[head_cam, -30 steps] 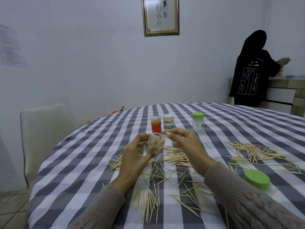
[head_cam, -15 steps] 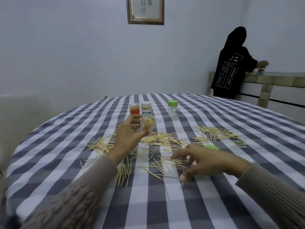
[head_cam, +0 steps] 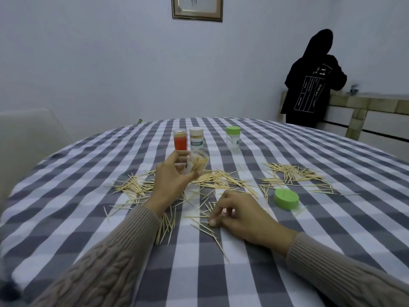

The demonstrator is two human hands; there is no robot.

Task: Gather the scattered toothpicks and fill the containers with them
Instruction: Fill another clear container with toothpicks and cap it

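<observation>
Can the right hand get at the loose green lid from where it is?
Probably yes: the right hand rests beside the green lid, with only scattered toothpicks and bare cloth between them.

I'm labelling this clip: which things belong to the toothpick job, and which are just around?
Job: scattered wooden toothpicks; clear plastic jar in left hand; right hand; loose green round lid; green-capped clear jar.
Around: white chair; framed picture.

Right hand drops from the jar to the toothpicks

A second ago the right hand was level with the jar, fingertips at its mouth; it has since come down to the cloth, and its fingertips now pinch at loose toothpicks beneath them.
</observation>
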